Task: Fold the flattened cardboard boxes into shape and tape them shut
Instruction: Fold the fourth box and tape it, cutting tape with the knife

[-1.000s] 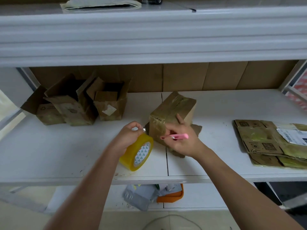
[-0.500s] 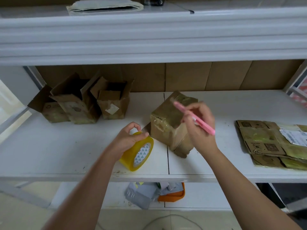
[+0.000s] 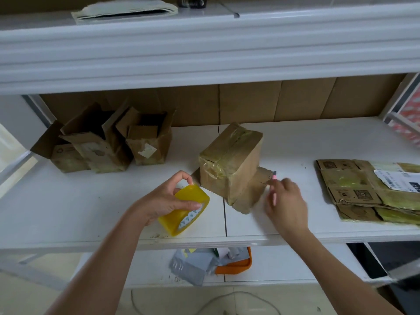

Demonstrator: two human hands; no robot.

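Note:
A folded cardboard box with clear tape over its top seam and left end stands tilted on the white shelf, its bottom flaps splayed under it. My left hand grips a yellow tape roll just left of the box, near the shelf's front. My right hand, blurred, holds a pink box cutter with its blade end up, just right of the box and apart from it. A stack of flattened cardboard boxes lies at the right of the shelf.
Three folded, open-topped boxes stand at the back left. An upper shelf overhangs the work area, with a flat packet on top. Below, an orange tray and grey bags sit on a lower shelf.
My right hand with the pink cutter rose from the box's front to its top, then dropped to the shelf right of the box. My left hand turned the tape roll slightly.

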